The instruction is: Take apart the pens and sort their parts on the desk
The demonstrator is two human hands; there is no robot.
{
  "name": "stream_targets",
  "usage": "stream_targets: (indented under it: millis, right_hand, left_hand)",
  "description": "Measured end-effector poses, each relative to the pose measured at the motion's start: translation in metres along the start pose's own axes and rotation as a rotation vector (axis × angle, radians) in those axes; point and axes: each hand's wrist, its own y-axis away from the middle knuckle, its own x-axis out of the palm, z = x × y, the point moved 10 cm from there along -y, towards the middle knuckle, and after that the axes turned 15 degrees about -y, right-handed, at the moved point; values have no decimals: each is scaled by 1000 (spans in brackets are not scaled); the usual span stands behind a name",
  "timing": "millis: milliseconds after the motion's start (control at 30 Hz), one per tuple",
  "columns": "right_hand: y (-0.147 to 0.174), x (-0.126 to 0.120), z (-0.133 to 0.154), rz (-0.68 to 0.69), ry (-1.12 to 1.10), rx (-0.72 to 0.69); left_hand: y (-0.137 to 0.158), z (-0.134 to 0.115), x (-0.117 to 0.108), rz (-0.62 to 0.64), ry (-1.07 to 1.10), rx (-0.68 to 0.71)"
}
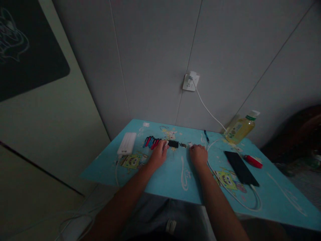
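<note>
My left hand (159, 154) is closed, its fingertips pinched around something small and pale that I cannot make out. It lies at a row of short slim red, blue and black pieces (149, 142), covering part of the row. Just right of those fingers is a set of black ribbed-looking pieces (173, 144). A small cluster of dark and brassy bits (183, 145) sits between the two hands. My right hand (199, 154) rests on the table with fingers curled in, beside a small whitish item (190, 144) at its fingertips. What it grips is too small to tell.
On the light-blue table (165, 180) are a white power bank (127, 143) at left and a dark pen (206, 136) at the back. At right are a yellow bottle (240, 130), a black phone (241, 167), a red object (253, 161) and a white cable (232, 195).
</note>
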Motion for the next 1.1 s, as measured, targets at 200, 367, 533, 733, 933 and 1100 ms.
stream_targets:
  millis: [200, 367, 533, 733, 933, 1100]
  right_hand:
    - [0, -2, -2, -8, 41, 21]
    - [1, -3, 0, 5, 31, 17]
    - [2, 0, -1, 6, 3, 36]
    - [5, 0, -1, -17, -109, 59]
    - [-1, -11, 6, -83, -373, 39]
    - [-4, -4, 23, -76, -725, 1]
  left_hand:
    - [0, 0, 0, -5, -15, 11]
    - [1, 1, 2, -4, -19, 18]
    - [2, 1, 4, 13, -18, 24]
    - [5, 0, 10, 58, 2, 46]
    - [4, 0, 15, 79, 6, 71]
    - [2, -5, 13, 77, -16, 94]
